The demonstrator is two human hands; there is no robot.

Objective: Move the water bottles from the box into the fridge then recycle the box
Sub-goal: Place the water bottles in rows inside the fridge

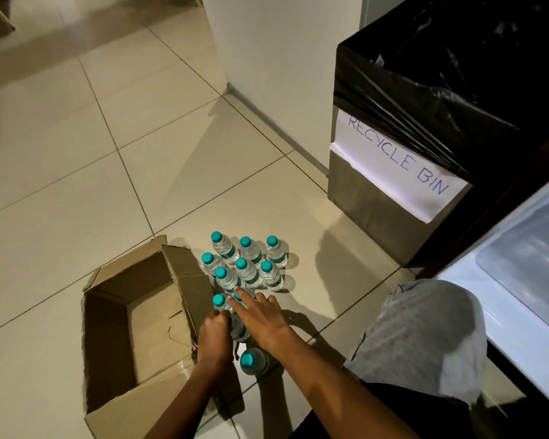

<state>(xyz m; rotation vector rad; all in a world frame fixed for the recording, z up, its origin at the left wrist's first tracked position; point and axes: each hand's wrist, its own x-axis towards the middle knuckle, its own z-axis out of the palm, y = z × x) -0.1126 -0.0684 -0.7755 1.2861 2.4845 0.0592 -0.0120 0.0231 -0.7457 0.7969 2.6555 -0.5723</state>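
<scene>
Two hands among upright water bottles (247, 267), left hand (214, 335) gripping one, right hand (260, 318) spread flat over another.

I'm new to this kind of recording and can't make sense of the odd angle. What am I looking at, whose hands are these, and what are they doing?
There is no machine here. A person wears a wide-angle camera on the head, so the single picture looks down at their own arms and the tiled floor.

On the floor lies an open cardboard box that looks empty. Beside it stand small water bottles with teal caps, already taken out.

The left hand has its fingers curled round one bottle. The right hand reaches over the nearest bottles with fingers mostly straight; whether it grips anything is unclear.

At the right edge is the open fridge, the bottles' destination. Behind stands a bin lined with a black bag, labelled RECYCLE BIN, for the box.
</scene>
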